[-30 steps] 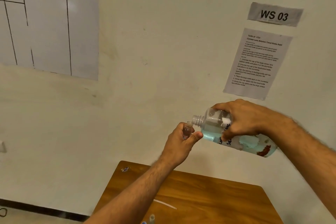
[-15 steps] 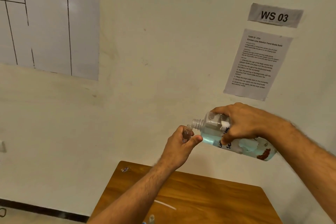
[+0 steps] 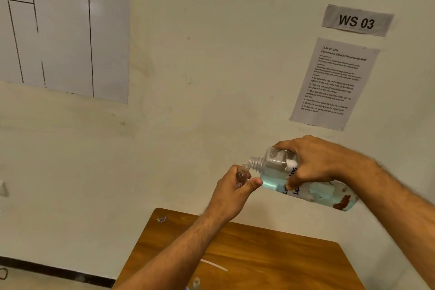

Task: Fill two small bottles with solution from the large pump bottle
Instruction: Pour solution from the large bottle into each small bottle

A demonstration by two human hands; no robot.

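- The left hand [image 3: 231, 192] grips a small clear plastic bottle [image 3: 242, 175], nearly upright, above the brown wooden table [image 3: 270, 252].
- The right hand [image 3: 315, 162] is clamped around a large clear bottle with pale blue liquid [image 3: 306, 186], tilted almost flat.
- Its threaded open neck [image 3: 256, 163] touches the small bottle's mouth.

two hands [image 3: 231, 192], two bottles [image 3: 306, 181], one table [image 3: 270, 254]
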